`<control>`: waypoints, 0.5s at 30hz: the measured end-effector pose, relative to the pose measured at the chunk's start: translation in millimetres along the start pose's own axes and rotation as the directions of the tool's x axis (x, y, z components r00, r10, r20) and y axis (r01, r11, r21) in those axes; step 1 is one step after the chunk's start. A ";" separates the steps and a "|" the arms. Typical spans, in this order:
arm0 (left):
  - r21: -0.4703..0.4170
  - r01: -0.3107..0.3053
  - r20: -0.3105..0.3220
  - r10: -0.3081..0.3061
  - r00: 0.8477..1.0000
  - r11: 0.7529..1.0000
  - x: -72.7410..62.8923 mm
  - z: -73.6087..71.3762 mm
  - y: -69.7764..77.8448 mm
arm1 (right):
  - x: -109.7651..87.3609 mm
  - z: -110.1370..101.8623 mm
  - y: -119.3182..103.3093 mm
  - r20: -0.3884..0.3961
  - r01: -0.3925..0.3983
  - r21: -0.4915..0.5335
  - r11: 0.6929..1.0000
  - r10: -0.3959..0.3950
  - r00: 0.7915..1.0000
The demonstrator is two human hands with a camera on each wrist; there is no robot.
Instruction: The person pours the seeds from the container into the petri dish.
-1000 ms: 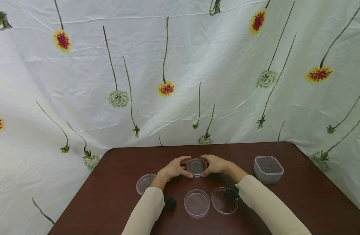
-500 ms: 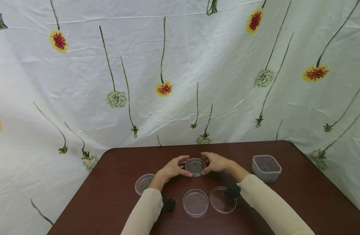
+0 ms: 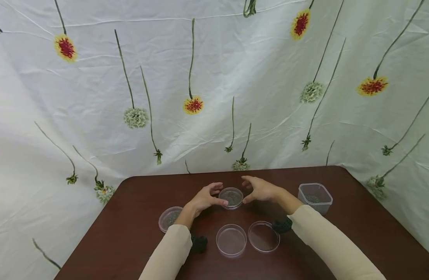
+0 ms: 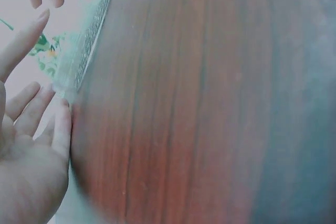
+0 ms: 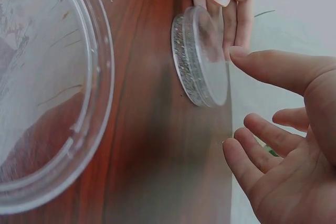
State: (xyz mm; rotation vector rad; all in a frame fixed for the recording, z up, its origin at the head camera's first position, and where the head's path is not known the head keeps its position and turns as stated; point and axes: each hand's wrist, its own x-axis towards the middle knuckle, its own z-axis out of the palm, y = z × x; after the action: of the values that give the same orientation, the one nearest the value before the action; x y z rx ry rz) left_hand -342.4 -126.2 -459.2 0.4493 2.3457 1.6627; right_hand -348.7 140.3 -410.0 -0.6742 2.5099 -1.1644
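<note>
A lidded clear petri dish (image 3: 232, 207) with grey-green grains in it rests on the brown table, between the two hands. My left hand (image 3: 203, 200) is at its left side with fingers loosely spread, and the thumb tip overlaps the dish's edge; whether it touches I cannot tell. On the other side my right hand (image 3: 264, 189) stands apart from the dish, thumb and fingers spread around air. In the right wrist view the dish's lid (image 5: 212, 72) sits flat over the grains, and the right hand (image 5: 294, 145) holds nothing.
Two clear dish parts, one in the middle (image 3: 231, 239) and one to its right (image 3: 263, 235), lie nearer the body. Another dish (image 3: 161, 221) with grains is at the left, partly behind the left forearm. A plastic tub (image 3: 323, 208) of grains stands at the right.
Both hands have loosened from the petri dish's sides. The right hand has drawn away to the right, and the left hand's fingers have lifted slightly. The dish stays on the table.
</note>
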 end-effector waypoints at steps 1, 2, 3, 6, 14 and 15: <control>-0.004 0.003 -0.015 -0.003 1.000 1.000 -0.6 0.3 1.3 | -1.1 -1.9 -0.4 -0.001 0.003 -0.003 1.000 -0.003 1.000; -0.004 0.001 -0.028 -0.001 1.000 1.000 -1.2 0.6 2.7 | -2.2 -3.9 -0.6 -0.001 0.004 -0.005 1.000 -0.004 1.000; -0.002 -0.001 -0.045 0.001 0.999 1.000 -1.9 1.0 4.4 | -3.4 -5.8 -0.8 -0.001 0.005 -0.008 1.000 -0.005 1.000; 0.014 -0.022 -0.097 0.023 0.995 1.000 -4.0 1.7 9.2 | -6.8 -11.3 -0.1 -0.001 0.008 -0.011 1.000 -0.008 1.000; 0.013 -0.053 -0.132 0.054 0.990 0.999 -10.9 -1.1 19.9 | -17.1 -24.0 -0.4 -0.014 0.012 -0.008 1.000 -0.012 1.000; 0.016 -0.056 -0.127 0.057 0.990 0.998 -11.9 -1.5 21.0 | -18.4 -25.7 -0.9 -0.016 0.014 -0.007 1.000 -0.014 1.000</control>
State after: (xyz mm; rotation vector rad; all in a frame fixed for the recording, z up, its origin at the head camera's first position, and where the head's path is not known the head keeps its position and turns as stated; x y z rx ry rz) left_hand -329.6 -125.4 -438.7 0.4272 2.4563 1.7524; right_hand -344.3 165.8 -391.9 -0.6884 2.5270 -1.1710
